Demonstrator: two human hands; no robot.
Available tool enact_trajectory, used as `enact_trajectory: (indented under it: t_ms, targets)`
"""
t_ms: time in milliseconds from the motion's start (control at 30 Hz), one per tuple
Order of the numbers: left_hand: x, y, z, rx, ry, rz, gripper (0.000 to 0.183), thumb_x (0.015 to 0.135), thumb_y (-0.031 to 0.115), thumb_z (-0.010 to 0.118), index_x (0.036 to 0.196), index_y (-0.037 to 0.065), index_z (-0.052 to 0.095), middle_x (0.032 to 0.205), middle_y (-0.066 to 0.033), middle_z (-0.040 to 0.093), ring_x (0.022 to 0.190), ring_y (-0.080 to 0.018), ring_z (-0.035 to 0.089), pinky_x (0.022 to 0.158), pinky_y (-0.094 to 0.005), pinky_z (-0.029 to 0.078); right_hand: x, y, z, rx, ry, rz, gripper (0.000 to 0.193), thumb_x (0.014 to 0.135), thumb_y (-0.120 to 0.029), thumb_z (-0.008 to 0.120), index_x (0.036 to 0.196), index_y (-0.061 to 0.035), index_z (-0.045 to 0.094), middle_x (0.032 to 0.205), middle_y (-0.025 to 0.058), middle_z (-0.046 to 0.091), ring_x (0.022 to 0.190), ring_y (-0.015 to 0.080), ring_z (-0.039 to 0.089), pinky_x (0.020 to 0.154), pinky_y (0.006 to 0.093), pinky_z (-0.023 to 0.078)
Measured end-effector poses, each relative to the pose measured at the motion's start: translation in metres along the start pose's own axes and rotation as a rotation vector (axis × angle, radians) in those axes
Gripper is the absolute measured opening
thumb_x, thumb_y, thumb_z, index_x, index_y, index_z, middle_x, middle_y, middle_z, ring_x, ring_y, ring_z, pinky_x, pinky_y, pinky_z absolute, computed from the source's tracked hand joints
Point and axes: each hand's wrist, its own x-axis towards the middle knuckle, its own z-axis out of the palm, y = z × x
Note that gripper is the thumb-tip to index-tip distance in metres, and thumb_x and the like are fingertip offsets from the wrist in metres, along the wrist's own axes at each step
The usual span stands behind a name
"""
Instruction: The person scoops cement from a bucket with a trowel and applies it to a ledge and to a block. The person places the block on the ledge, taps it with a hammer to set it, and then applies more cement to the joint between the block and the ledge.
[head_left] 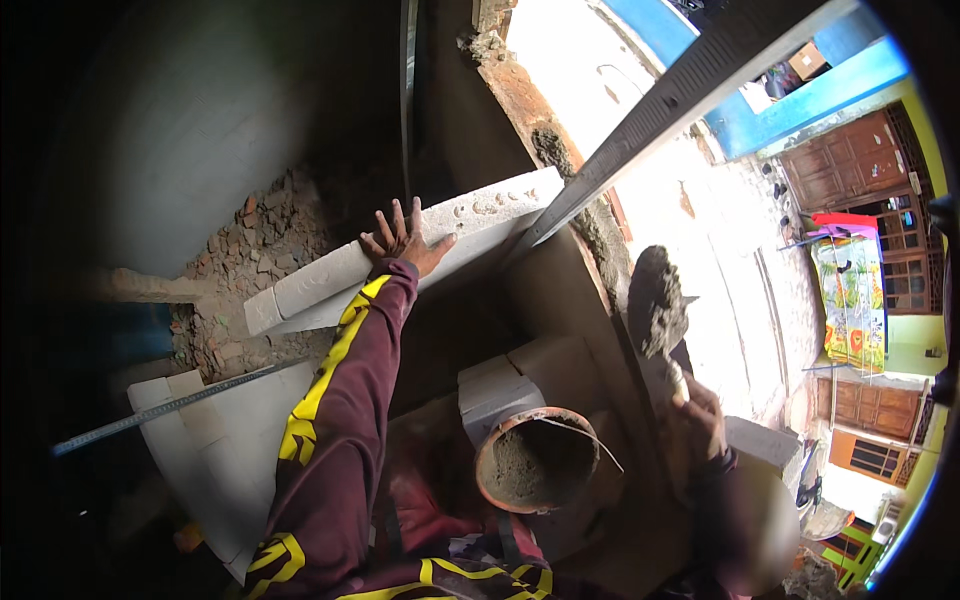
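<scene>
My left hand (408, 243) lies with spread fingers on the top of a row of white lightweight concrete blocks (335, 278). Several small dents mark the blocks' upper face toward the right end. In my right hand (706, 415) is a trowel (681, 384), gripped by its handle, with a heap of grey wet mortar (658, 300) on its blade. The mortar hides most of the blade. Below and between my arms stands an orange-rimmed bucket (483, 478), holding more grey mortar (532, 462). Its thin wire handle leans over the right side.
A perforated metal bar (675, 112) slants down to the block row's right end. Another metal bar (165, 408) crosses the white blocks (205, 430) at lower left. Broken brick rubble (262, 238) lies beyond the row. A loose block (492, 398) touches the bucket. Rough masonry edges the bright outdoor ground.
</scene>
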Motion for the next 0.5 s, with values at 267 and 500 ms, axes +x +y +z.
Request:
enact_trajectory:
  t_ms: [267, 500]
  targets:
    - [0.002, 0.001, -0.011, -0.029, -0.120, -0.002, 0.102, 0.085, 0.073, 0.054, 0.159, 0.031, -0.002, 0.166, -0.0072, -0.014, 0.151, -0.0390, -0.017, 0.113, -0.0708, -0.008, 0.278, -0.113, 0.011, -0.174, -0.016, -0.274, 0.045, 0.093, -0.026, 0.057, 0.132, -0.0048, 0.057, 0.081, 0.0079, 0.061, 0.062, 0.0154, 0.060, 0.051, 0.0305, 0.049]
    - [0.005, -0.004, 0.000, -0.053, -0.052, 0.024, 0.101, 0.084, 0.071, 0.057, 0.160, 0.030, 0.003, 0.167, -0.0067, -0.008, 0.151, -0.0387, -0.015, 0.112, -0.0732, -0.007, 0.500, -0.093, 0.093, -1.091, 0.271, -0.494, 0.034, 0.088, -0.026, 0.070, 0.110, -0.0002, 0.069, 0.069, 0.0086, 0.065, 0.060, 0.0158, 0.062, 0.053, 0.0332, 0.050]
